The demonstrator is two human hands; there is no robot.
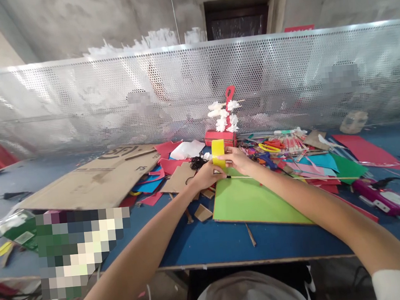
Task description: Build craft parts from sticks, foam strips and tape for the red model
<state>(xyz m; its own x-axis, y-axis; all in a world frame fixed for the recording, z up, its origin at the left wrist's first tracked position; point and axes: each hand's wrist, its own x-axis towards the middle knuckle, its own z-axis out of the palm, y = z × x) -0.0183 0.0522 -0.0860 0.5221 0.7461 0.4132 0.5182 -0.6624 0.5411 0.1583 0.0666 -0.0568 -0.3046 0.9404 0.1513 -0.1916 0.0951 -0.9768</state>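
Observation:
Both my arms reach out over the blue table (201,248). My right hand (237,159) grips a roll of yellow tape (218,152) held upright above the far edge of a light green sheet (246,201). My left hand (207,173) is closed just below the roll, fingertips pinched at its lower edge, apparently on the tape end. A thin wooden stick (293,177) runs to the right from under my hands across the green sheet and coloured papers.
A large flat cardboard sheet (94,180) lies left. Coloured paper scraps, scissors and pens (277,148) crowd the back right. A red stand with white paper flowers (223,120) stands behind the tape. A purple glue gun (382,197) lies right. A perforated metal screen (284,77) backs the table.

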